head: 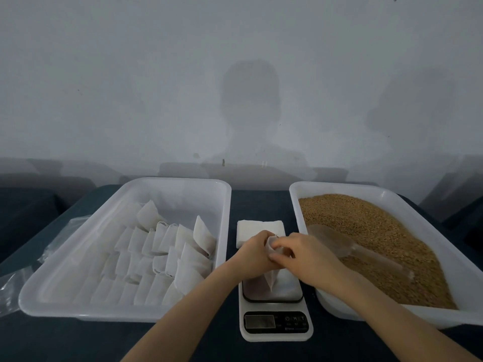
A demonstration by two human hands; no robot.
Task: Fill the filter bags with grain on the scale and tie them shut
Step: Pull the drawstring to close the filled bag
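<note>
The left hand [254,253] and right hand [305,257] meet over the scale [275,335]. Both curl their fingers round the neck of a bag [271,279], hiding its top. Its tip hangs toward the platform, but contact is unclear. The display is unreadable. A tray [177,181] of bags [162,257] sits at 9 o'clock. Grain [379,231] with a half-sunk scoop [329,241] sits at 3. A stack [251,228] at 12 is partly behind the hands.

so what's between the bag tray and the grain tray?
Head view: the scale, with the left hand and right hand holding a filter bag over it, and a white stack behind.
</note>
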